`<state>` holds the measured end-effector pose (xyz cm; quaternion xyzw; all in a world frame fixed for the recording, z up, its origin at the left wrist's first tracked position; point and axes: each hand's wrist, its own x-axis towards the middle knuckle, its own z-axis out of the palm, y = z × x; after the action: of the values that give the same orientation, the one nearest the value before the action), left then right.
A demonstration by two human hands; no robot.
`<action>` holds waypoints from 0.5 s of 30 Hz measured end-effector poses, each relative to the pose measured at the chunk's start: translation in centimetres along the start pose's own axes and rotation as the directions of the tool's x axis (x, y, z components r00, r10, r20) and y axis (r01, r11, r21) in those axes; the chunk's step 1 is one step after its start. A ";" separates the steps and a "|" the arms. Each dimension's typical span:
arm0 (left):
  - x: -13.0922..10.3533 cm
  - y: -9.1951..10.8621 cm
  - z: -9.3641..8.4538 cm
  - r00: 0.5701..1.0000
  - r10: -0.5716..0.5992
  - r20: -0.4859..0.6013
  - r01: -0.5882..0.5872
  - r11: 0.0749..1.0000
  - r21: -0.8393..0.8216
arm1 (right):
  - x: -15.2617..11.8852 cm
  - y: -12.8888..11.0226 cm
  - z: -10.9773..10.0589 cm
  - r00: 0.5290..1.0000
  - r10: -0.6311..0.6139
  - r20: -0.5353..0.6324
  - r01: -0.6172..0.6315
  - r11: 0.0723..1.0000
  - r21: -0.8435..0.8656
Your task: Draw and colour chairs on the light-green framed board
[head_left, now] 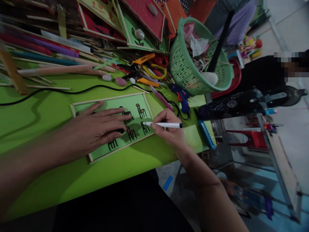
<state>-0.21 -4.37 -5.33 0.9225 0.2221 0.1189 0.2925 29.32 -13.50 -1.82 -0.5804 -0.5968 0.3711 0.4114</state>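
A green card (135, 96) framed with thin wooden sticks lies on the table, and several small chairs are drawn on it in black. My left hand (101, 124) rests flat across the card with fingers stretched out, covering part of the drawings. Between its thumb and forefinger shows a small black thing (119, 130); whether it is gripped I cannot tell. My right hand (169, 129) is closed around a white marker (166, 125) with a black end. The marker's tip is at a chair drawing (145, 128) near the card's right side.
Beyond the card a black cord (84, 91) crosses the green table (72, 190). Pliers (137, 69), a blue glue gun (182, 96), a pink pen (160, 98) and loose sticks lie behind. A green basket (188, 72) stands back right, near a blue case (206, 134).
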 end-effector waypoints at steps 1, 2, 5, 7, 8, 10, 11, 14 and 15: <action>0.0 0.0 0.0 1.000 -0.001 0.005 0.001 1.000 0.002 | 0.0 0.0 0.0 1.000 -0.005 -0.001 0.005 1.000 -0.003; 0.0 0.0 0.0 1.000 -0.005 0.006 0.005 1.000 0.005 | 0.0 0.0 0.0 1.000 -0.010 0.001 0.010 1.000 -0.006; 0.2 0.0 -0.1 1.000 -0.005 -0.002 0.005 1.000 0.009 | 0.0 0.1 0.0 1.000 -0.028 0.008 0.028 0.999 -0.014; 0.2 0.0 -0.2 1.000 0.001 -0.008 -0.001 1.000 0.001 | 0.0 0.1 0.0 1.000 -0.027 0.014 0.027 0.999 -0.026; 0.3 0.0 -0.2 1.000 0.002 0.000 -0.002 1.000 -0.005 | 0.0 0.1 0.0 1.000 -0.024 0.016 0.024 0.999 -0.034; 0.3 0.0 -0.2 1.000 -0.004 0.020 0.005 1.000 -0.009 | 0.0 0.1 0.0 1.000 -0.017 0.020 0.017 0.999 -0.045; 0.2 -0.1 -0.2 1.000 -0.008 0.021 0.008 1.000 -0.007 | 0.0 0.1 0.0 1.000 -0.014 0.018 0.015 0.999 -0.046; 0.2 -0.1 0.0 1.000 0.003 -0.022 -0.003 1.000 -0.001 | 0.0 0.1 0.0 1.000 -0.005 0.009 0.006 1.000 -0.028; 0.1 -0.1 0.0 0.999 0.006 -0.033 -0.006 1.000 -0.002 | 0.0 0.1 0.0 1.000 -0.001 0.005 0.001 1.000 -0.012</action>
<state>-0.15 -4.19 -5.36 0.9207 0.2242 0.1351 0.2894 29.31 -13.47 -1.92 -0.5815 -0.6004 0.3689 0.4066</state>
